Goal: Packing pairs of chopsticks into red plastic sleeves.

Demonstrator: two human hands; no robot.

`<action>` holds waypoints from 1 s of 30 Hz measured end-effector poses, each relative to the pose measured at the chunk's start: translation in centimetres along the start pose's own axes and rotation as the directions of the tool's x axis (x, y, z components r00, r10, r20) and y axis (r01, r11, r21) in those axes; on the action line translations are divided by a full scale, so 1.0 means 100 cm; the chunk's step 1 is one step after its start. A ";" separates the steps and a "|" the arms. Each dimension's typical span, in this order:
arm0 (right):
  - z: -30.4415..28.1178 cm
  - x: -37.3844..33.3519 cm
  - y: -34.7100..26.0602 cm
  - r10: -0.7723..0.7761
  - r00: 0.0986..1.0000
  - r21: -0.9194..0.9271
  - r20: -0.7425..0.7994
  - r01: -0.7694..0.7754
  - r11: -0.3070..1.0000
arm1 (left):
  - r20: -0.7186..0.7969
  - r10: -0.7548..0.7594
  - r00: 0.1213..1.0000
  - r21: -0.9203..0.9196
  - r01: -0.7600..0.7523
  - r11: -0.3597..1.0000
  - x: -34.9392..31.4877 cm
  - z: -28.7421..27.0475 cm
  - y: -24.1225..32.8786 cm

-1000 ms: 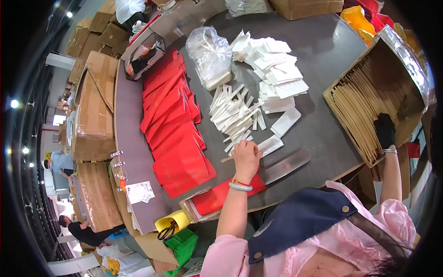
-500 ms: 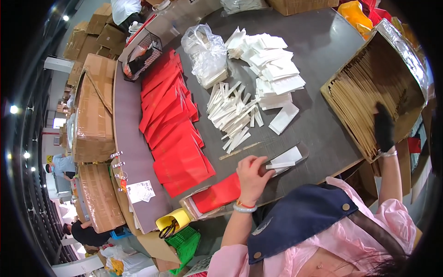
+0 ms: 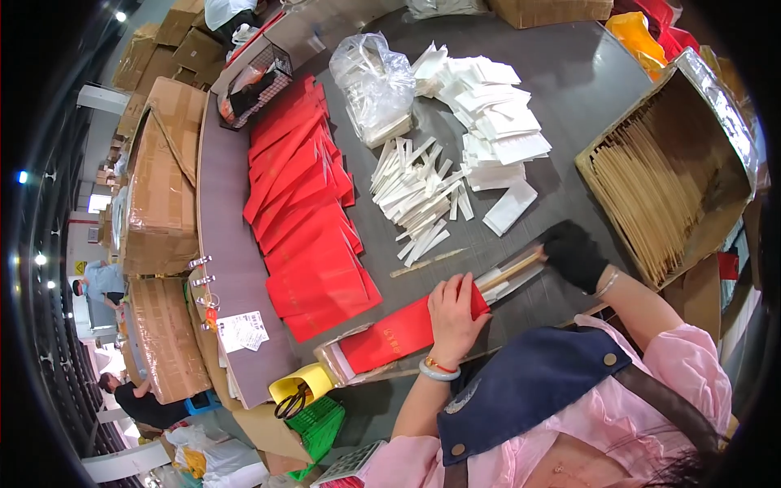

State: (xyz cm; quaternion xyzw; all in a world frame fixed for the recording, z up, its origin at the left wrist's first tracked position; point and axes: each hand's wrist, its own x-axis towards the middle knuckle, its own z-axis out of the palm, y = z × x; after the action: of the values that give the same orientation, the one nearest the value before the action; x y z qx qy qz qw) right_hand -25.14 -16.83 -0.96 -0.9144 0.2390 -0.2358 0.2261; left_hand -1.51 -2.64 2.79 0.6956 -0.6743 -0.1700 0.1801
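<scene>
A red paper sleeve (image 3: pixel 390 337) lies at the table's near edge, partly on a small clear-wrapped stack. My left hand (image 3: pixel 455 319), bare and with bracelets at the wrist, rests closed over its right end. My right hand (image 3: pixel 574 259), in a black glove, grips the right end of light wooden chopsticks (image 3: pixel 511 272). Their other end reaches the sleeve's mouth beside my left fingers. Under the chopsticks lies a clear plastic wrapper (image 3: pixel 521 281); whether white paper pieces are still there is hard to see.
Fanned red sleeves (image 3: pixel 301 211) cover the table's left. Beyond my hands are narrow white packets (image 3: pixel 415 187), folded white napkins (image 3: pixel 500 114) and a clear bag (image 3: pixel 370 85). A carton of chopsticks (image 3: pixel 651 195) stands right; a yellow holder with scissors (image 3: pixel 301 389) sits near left.
My right hand has come from the carton to the sleeve, bringing chopsticks. My left hand has moved from the white pieces onto the sleeve's end, and the sleeve now extends farther right.
</scene>
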 end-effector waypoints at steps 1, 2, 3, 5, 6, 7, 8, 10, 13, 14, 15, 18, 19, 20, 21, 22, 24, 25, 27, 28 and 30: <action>0.005 -0.002 0.000 0.175 0.984 0.087 0.014 -0.176 0.981 | -0.001 -0.001 1.000 -0.003 0.001 1.000 0.001 0.002 -0.001; 0.011 -0.005 -0.002 0.344 0.938 0.169 0.041 -0.346 0.923 | -0.009 0.006 1.000 -0.005 -0.006 1.000 0.002 0.004 0.000; 0.014 -0.009 -0.006 0.499 0.863 0.245 0.081 -0.503 0.829 | -0.017 0.013 1.000 -0.006 -0.013 1.000 0.004 0.006 0.001; 0.037 0.017 -0.053 0.364 0.902 0.368 0.231 -0.427 0.826 | -0.039 0.045 0.998 -0.025 -0.046 0.999 0.009 0.014 -0.001; 0.046 0.020 -0.059 0.318 0.911 0.474 0.262 -0.408 0.780 | -0.067 0.080 0.994 -0.043 -0.083 0.996 0.013 0.015 -0.002; 0.051 0.022 -0.060 0.270 0.919 0.574 0.287 -0.391 0.719 | -0.066 0.090 0.994 -0.043 -0.093 0.995 0.018 0.010 0.001; 0.035 0.028 -0.060 0.226 0.961 0.304 0.161 -0.266 0.915 | -0.004 0.072 0.997 -0.078 -0.072 0.994 0.019 0.000 0.004; 0.001 0.035 -0.053 0.152 0.975 -0.141 0.162 -0.129 0.982 | 0.085 0.078 0.993 -0.111 -0.068 0.992 0.023 -0.011 0.008; -0.009 0.036 -0.047 0.147 0.946 -0.129 0.290 -0.114 0.985 | 0.155 0.187 0.970 0.081 -0.201 0.976 0.027 -0.021 0.016; -0.017 0.038 -0.048 0.145 0.944 -0.121 0.297 -0.114 0.986 | 0.161 0.178 0.971 0.081 -0.192 0.978 0.031 -0.036 0.021; -0.031 0.041 -0.049 0.113 0.969 -0.123 0.219 -0.088 0.989 | 0.202 0.182 0.962 0.108 -0.206 0.973 0.036 -0.055 0.024; -0.073 0.046 -0.046 0.188 0.982 -0.129 0.026 -0.183 0.975 | 0.156 0.233 0.960 0.092 -0.249 0.964 0.053 -0.113 0.003; -0.081 0.041 -0.041 0.304 0.948 -0.127 -0.090 -0.314 0.941 | 0.065 0.254 0.965 0.077 -0.258 0.963 0.062 -0.126 -0.011; -0.081 0.037 -0.038 0.306 0.947 -0.125 -0.095 -0.316 0.941 | -0.087 0.169 0.982 0.216 -0.147 0.965 0.062 -0.127 -0.024; -0.079 0.031 -0.035 0.322 0.939 -0.117 -0.124 -0.336 0.935 | -0.247 0.100 0.964 0.330 -0.013 0.944 0.059 -0.119 -0.040; -0.076 0.029 -0.035 0.338 0.928 -0.108 -0.155 -0.356 0.928 | -0.292 -0.022 0.956 0.225 0.091 0.970 0.051 -0.097 -0.047; -0.068 0.031 -0.039 0.323 0.939 -0.126 -0.118 -0.337 0.933 | -0.259 -0.158 0.953 0.002 0.164 0.986 0.029 -0.032 -0.035; -0.064 0.031 -0.044 0.303 0.950 -0.139 -0.070 -0.310 0.941 | -0.172 -0.204 0.964 -0.004 0.206 0.978 0.020 -0.008 -0.019; -0.064 0.026 -0.043 0.308 0.951 -0.168 -0.030 -0.309 0.936 | -0.111 -0.294 0.950 0.102 0.305 0.947 0.016 0.011 0.006; -0.065 0.025 -0.044 0.305 0.952 -0.187 -0.001 -0.300 0.935 | -0.108 -0.296 0.949 0.101 0.306 0.947 0.009 0.011 0.001; -0.061 0.021 -0.045 0.312 0.949 -0.207 0.042 -0.297 0.932 | -0.173 -0.454 0.874 0.026 0.465 0.885 -0.007 0.014 -0.019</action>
State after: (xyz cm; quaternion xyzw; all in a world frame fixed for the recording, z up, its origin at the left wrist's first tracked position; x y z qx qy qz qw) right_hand -25.29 -16.26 6.87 -0.8923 0.3917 -0.1390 0.1765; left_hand -0.51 -1.95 0.63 0.8529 -0.4783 -0.1284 0.1653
